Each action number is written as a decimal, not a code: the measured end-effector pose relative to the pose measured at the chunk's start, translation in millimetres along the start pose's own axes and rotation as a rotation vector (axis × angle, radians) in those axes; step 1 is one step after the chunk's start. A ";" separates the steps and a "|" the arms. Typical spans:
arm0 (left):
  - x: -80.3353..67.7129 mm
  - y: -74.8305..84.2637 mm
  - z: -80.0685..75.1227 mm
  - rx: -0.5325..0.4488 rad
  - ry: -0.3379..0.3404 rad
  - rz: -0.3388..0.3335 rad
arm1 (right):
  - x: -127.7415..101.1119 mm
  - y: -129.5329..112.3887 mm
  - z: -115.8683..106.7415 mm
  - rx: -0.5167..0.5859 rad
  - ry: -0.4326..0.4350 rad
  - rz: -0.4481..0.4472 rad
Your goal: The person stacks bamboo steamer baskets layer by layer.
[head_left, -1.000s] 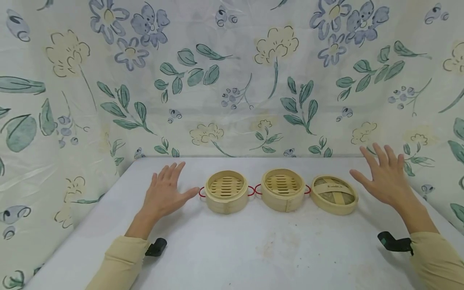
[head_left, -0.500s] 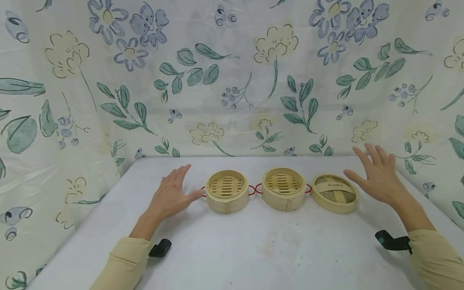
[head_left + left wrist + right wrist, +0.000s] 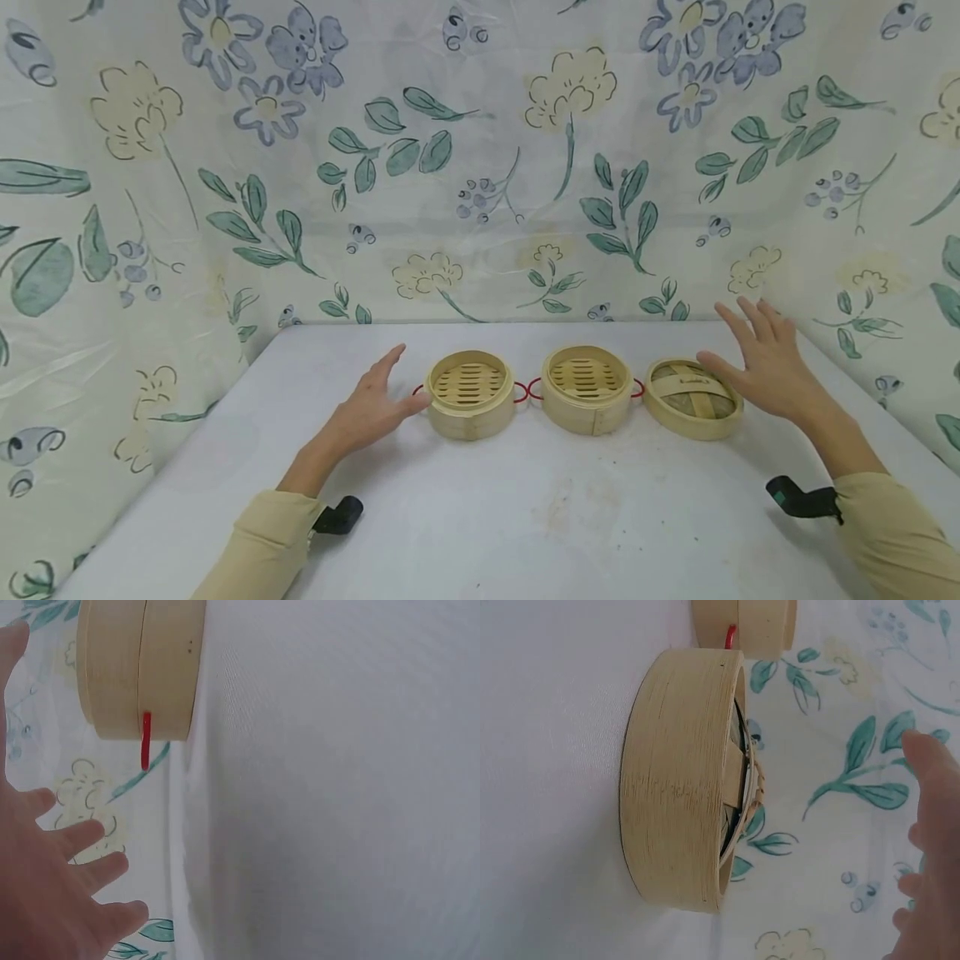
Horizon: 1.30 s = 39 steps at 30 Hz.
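Note:
Two round bamboo steamer baskets with slatted bottoms and red side handles stand side by side, a left basket and a middle basket. To their right lies a bamboo steamer lid with a woven top and crossing strips. My left hand hovers beside the left basket, fingers spread, thumb near its red handle; whether they touch I cannot tell. My right hand is held above and right of the lid, fingers spread. In the right wrist view it stands apart from the lid. Neither hand holds anything.
The baskets and lid sit toward the back of a white-covered table, which has faint stains. Behind and at both sides hangs a floral curtain. A small black camera is strapped to each wrist.
My left hand has shifted right, toward the left basket. My right hand has moved left, closer to the lid. The baskets and lid have stayed in place.

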<state>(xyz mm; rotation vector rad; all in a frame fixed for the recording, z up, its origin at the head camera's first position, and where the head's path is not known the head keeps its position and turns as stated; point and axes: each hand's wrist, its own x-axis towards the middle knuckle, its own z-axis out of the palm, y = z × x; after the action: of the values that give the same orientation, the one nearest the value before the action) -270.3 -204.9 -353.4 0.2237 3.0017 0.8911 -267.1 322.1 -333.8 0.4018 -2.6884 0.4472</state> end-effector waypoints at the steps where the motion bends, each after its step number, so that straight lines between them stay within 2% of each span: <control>1: 0.2 0.6 0.5 -0.024 -0.006 0.000 | 0.3 -0.6 0.1 0.008 -0.002 -0.001; 7: 1.3 2.2 3.9 -0.136 -0.053 0.017 | 2.7 -7.0 2.0 0.031 -0.015 -0.011; 14: 4.0 2.6 10.8 -0.160 -0.123 0.060 | 4.9 -22.9 6.8 0.073 -0.056 -0.039; 21: 6.3 1.8 16.2 -0.168 -0.131 0.111 | 6.6 -38.0 14.0 0.095 -0.097 -0.045; 28: 7.1 -0.5 24.4 -0.227 -0.145 0.152 | 6.8 -54.8 31.3 0.111 -0.156 -0.090; 33: 6.5 3.1 27.2 -0.229 -0.143 0.180 | 5.6 -64.0 45.2 0.125 -0.182 -0.129; 39: 6.2 4.3 29.2 -0.206 -0.135 0.190 | 5.5 -71.2 55.3 0.175 -0.213 -0.119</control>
<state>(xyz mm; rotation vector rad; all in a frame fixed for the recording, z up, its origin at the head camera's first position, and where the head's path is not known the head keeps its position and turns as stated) -274.7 -184.6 -375.3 0.5485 2.7745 1.1412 -265.9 236.4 -362.1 0.6917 -2.8175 0.6392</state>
